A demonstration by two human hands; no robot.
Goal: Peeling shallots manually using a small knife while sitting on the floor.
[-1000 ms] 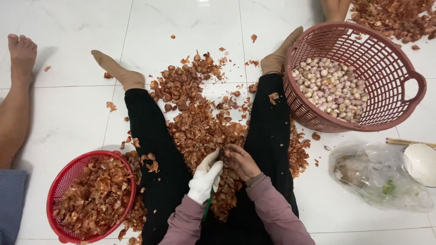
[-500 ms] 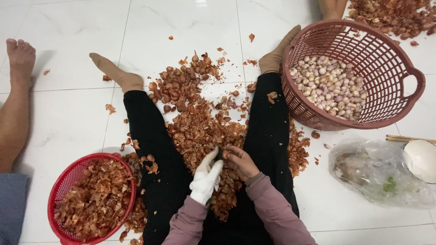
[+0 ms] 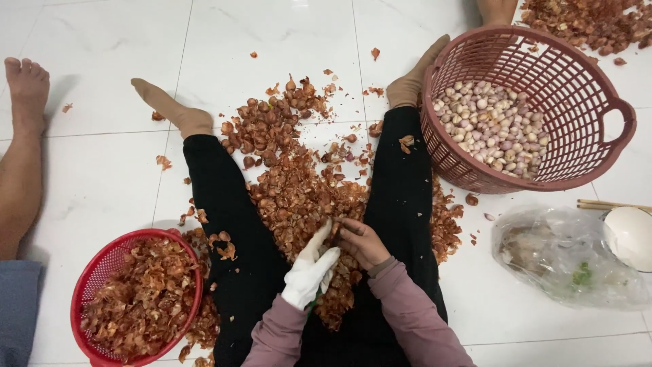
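Seated peeling work viewed from above. The left hand (image 3: 311, 268), covered by a white glove, and the bare right hand (image 3: 363, 242) are brought together over the heap of brown shallot skins (image 3: 299, 190) lying on the white tiled floor (image 3: 109, 170) between the 2 outstretched legs in black trousers (image 3: 227, 224). Both hands are curled inward, fingertips almost touching; a small bulb seems to be pinched between them, but it is hidden by the fingers, so what is gripped cannot be told. Peeled pale bulbs (image 3: 490, 129) are gathered in the large pink basket (image 3: 598, 156) beside the right leg. Loose skins are collected in the small red basket (image 3: 85, 292) beside the left leg. A clear plastic bag (image 3: 557, 255), a white bowl (image 3: 631, 234) and chopsticks (image 3: 611, 204) lie at the right. Another person's bare leg (image 3: 20, 156) is seen at the left edge. The peeling is judged best done with the bulb held steady in the gloved hand while the skin is stripped away from the body by the bare fingers, low over the heap.
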